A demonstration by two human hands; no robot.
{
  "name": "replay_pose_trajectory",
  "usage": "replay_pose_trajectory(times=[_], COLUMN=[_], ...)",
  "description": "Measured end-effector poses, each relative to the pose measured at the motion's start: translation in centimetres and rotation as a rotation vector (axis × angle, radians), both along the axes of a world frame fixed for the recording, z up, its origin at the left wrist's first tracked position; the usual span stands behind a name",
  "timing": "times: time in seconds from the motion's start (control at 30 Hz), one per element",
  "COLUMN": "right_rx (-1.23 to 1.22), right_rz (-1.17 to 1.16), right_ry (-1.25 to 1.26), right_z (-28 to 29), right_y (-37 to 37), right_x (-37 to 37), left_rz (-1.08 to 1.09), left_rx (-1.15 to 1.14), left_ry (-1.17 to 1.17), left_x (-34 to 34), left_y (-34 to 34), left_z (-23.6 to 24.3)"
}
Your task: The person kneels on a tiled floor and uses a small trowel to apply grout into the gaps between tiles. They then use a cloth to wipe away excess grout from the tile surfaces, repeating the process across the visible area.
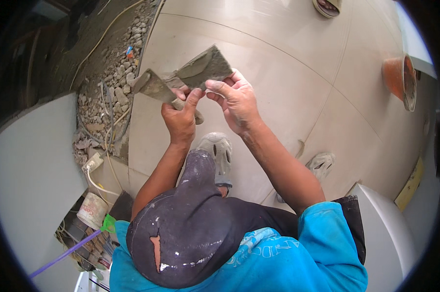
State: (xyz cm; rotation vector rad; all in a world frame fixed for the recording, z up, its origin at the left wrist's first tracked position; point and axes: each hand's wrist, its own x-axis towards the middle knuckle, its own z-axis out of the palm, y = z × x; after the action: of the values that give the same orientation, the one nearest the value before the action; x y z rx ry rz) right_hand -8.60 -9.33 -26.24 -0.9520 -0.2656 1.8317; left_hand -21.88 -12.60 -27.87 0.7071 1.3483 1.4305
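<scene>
In front of my raised knee, my left hand [181, 121] is closed around a trowel [154, 87]. Its mortar-coated blade points up and left, and the end of its handle shows below the fingers. My right hand [237, 100] pinches a flat, straight-edged tile piece [205, 67] by its lower right edge. Grey mortar is smeared across the piece, and it is tilted up beside the trowel blade. Fingertips of my left hand are at the lower edge of the piece, so both hands nearly meet there. Part of the trowel's handle is hidden by my left hand.
Large beige floor tiles [278, 73] lie ahead, bordered on the left by a strip of rubble [115, 92]. An orange bucket [394, 80] lies at the right. Another person's foot [327, 7] is at the top. A white power strip [93, 161] and pail [92, 210] are at lower left.
</scene>
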Motion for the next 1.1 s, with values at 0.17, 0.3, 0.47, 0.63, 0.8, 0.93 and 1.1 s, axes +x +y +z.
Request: replay_pose_trajectory(times=[0.17, 0.3, 0.47, 0.63, 0.8, 0.93, 1.1], right_rx=[0.460, 0.917, 1.065, 1.138, 1.143, 1.126, 1.178], right_rz=[0.268, 0.326, 0.851, 0.481, 0.520, 0.478, 0.183], right_ry=[-0.822, -1.545, -1.705, -1.625, -1.823, -1.645, -1.322], right_z=[-2.4, -5.6, -3.4, -1.1, -7.6, -4.0, 2.9], right_y=[0.8, 1.9, 3.8, 1.8, 1.8, 1.3, 0.2], right_x=[-4.3, -8.7, -11.3, -10.7, -10.9, -9.6, -5.2], left_rz=[0.328, 0.622, 0.756, 0.808, 0.656, 0.702, 0.656], left_rx=[-0.047, 0.024, 0.084, 0.120, 0.192, 0.158, 0.175], left_ry=[-0.015, 0.080, 0.100, 0.169, 0.066, 0.169, 0.248], left_x=[-6.3, -10.9, -14.4, -16.3, -14.5, -15.1, -16.5], left_y=[-1.6, -1.1, -1.3, -1.9, 1.1, 0.6, 0.8], left_z=[1.7, 3.7, 4.5, 6.8, 5.6, 5.8, 6.8])
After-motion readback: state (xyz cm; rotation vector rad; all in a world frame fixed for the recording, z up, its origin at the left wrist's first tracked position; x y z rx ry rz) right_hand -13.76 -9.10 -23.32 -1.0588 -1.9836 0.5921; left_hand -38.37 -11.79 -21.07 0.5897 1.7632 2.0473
